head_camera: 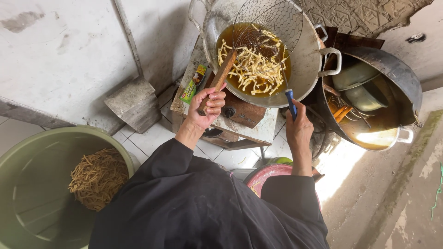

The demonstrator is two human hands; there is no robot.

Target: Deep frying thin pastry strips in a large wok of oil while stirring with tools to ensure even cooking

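1. My left hand is closing around the wooden handle of the wire skimmer, which is hanging over the wok.
2. My right hand is gripping a blue-handled tool at the wok's rim.
3. Pale dough strips are floating in the oil.
4. Fried strips are lying in the green basin at my left.

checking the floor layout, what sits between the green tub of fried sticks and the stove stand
In the head view, a grey concrete block leans by the wall between the green tub and the stove stand, with white floor tiles around it.
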